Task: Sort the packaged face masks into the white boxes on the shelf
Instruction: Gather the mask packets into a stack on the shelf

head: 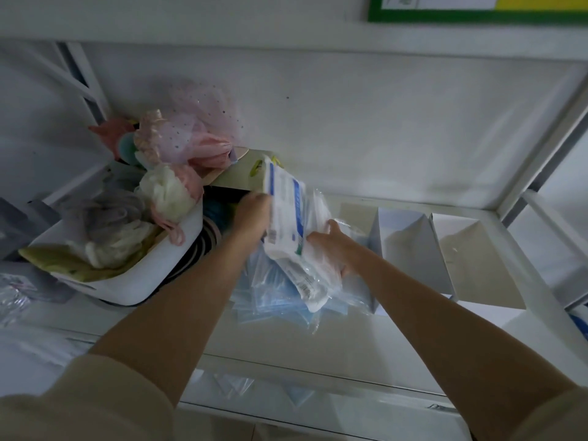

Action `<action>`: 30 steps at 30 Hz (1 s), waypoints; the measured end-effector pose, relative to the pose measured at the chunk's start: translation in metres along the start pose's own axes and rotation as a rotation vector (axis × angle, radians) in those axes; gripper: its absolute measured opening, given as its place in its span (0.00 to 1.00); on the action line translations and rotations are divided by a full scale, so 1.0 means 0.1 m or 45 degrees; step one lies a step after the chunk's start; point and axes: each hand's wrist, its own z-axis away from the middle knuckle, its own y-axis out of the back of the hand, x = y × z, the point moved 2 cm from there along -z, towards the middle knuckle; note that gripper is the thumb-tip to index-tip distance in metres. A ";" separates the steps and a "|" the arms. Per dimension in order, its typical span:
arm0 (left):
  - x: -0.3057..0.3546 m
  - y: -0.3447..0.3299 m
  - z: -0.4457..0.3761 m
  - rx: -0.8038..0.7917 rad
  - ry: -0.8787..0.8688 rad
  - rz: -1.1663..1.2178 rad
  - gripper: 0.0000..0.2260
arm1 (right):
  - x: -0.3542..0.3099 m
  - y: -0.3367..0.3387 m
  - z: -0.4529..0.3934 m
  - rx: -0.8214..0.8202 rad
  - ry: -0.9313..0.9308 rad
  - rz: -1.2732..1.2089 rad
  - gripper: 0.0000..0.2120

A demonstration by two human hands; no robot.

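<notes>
While over shelf: both arms outstretched, L hand & R hand clamped on mask packs.

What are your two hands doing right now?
Left hand: closed on the white and blue packaged face masks.
Right hand: closed on the same stack of packets.
</notes>
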 end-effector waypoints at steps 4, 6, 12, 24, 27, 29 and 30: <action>0.18 0.39 -0.14 0.255 -0.064 0.188 0.13 | -0.23 0.08 0.00 0.156 0.299 0.153 0.29; 0.15 0.44 -0.12 0.267 0.010 0.425 0.10 | -0.39 0.20 0.03 0.314 0.375 -0.203 0.26; 0.11 0.26 0.02 -0.006 0.103 0.339 0.11 | -0.63 0.29 0.14 -0.445 0.222 -0.995 0.26; -0.59 0.02 -0.05 -0.028 0.537 0.069 0.10 | -0.29 0.56 0.01 -0.054 0.086 -0.952 0.15; -0.61 -0.15 -0.02 -0.133 0.572 0.116 0.11 | -0.10 0.46 -0.01 -0.107 -0.015 -0.872 0.09; -0.59 -0.19 -0.06 -0.096 0.401 -0.051 0.13 | 0.04 0.39 -0.03 -0.121 -0.072 -0.813 0.09; -0.55 -0.19 -0.07 -0.046 0.295 -0.106 0.13 | 0.09 0.37 -0.03 -0.119 -0.097 -0.791 0.10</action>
